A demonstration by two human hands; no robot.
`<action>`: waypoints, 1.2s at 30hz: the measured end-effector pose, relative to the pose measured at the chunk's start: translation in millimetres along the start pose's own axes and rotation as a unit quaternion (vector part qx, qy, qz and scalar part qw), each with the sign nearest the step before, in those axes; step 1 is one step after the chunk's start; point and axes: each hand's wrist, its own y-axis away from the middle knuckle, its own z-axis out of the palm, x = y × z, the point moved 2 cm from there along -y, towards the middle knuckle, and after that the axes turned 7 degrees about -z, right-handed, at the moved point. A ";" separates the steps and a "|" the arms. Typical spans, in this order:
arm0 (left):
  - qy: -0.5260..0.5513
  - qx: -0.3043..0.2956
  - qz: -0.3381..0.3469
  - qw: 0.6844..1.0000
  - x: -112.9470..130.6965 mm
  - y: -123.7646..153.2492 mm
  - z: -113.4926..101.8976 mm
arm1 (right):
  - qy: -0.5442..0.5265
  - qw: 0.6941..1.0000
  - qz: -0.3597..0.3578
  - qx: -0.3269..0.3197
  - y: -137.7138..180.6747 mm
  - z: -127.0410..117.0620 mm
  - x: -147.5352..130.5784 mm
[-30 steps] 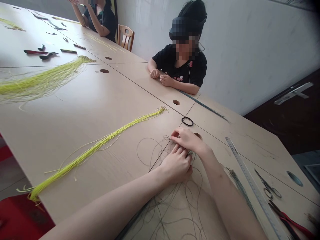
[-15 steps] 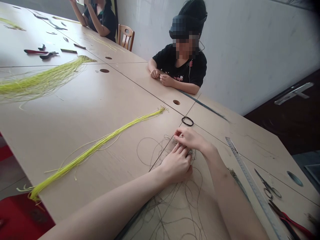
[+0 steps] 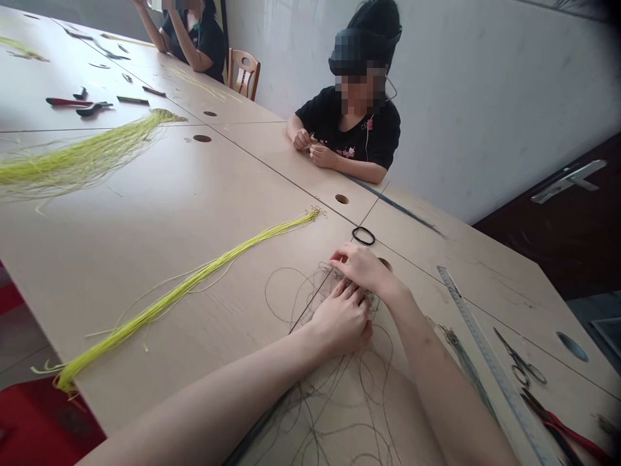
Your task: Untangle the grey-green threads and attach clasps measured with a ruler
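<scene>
A tangle of thin dark cords [image 3: 262,424] lies on the table in front of me, with loops spreading left and a darker bundle running toward the bottom edge. My left hand [image 3: 344,317] rests over the bunched end, its fingers bent and closed on the cords. Just beyond it, my right hand [image 3: 361,265] is curled over the same end, fingers bent and thumb drawn in. Whatever sits at its fingertips is too small to make out. Small wiry ends show between and beside the hands. A black ring-shaped band [image 3: 363,235] lies just past the right hand.
A yellow cord bundle [image 3: 213,266] stretches across the left, with a larger yellow bundle [image 3: 97,154] behind it. At right lie a clear ruler [image 3: 485,349], scissors [image 3: 517,356], red-handled pliers [image 3: 563,427] and another dark bundle [image 3: 466,362]. Two people [image 3: 361,123] sit across the table [image 3: 233,188].
My right hand has shifted slightly left, uncovering a table hole behind it. My left hand stays in place. The hands of the person opposite have moved a little.
</scene>
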 end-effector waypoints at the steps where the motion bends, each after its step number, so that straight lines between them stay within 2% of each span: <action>1: -0.003 0.002 0.001 1.000 -0.1 -0.1 0.5 | 0.004 1.000 -0.004 -0.005 -0.9 2.5 -0.7; 11: -0.009 -0.012 0.007 1.000 -0.8 -0.4 1.7 | 0.097 0.994 -0.024 -0.041 -1.5 10.7 -11.2; 16: -0.016 -0.007 0.019 1.000 -0.8 -0.3 2.7 | 0.177 0.980 -0.013 -0.092 -10.0 11.2 -22.2; 19: -0.020 -0.007 0.008 1.000 -0.4 -0.3 2.1 | 0.177 0.973 -0.019 -0.143 -17.2 7.2 -22.1; 21: -0.018 -0.007 0.007 1.000 -0.1 -0.3 2.0 | 0.161 0.977 -0.023 -0.138 -21.4 0.1 -19.5; 25: -0.015 -0.017 0.015 1.000 -0.7 -0.3 3.7 | 0.156 0.985 -0.032 -0.063 -28.1 -25.8 -17.3; 28: -0.018 -0.029 0.009 0.999 -1.5 -0.1 4.8 | 0.190 0.980 -0.040 -0.032 -33.4 -50.6 -19.3; 32: -0.020 -0.031 0.012 0.999 -0.8 1.2 4.9 | 0.284 0.957 -0.045 0.026 -41.2 -90.4 -21.6; 36: -0.019 -0.023 0.011 0.999 -1.1 2.0 4.7 | 0.382 0.919 -0.035 0.089 -42.0 -145.7 -27.4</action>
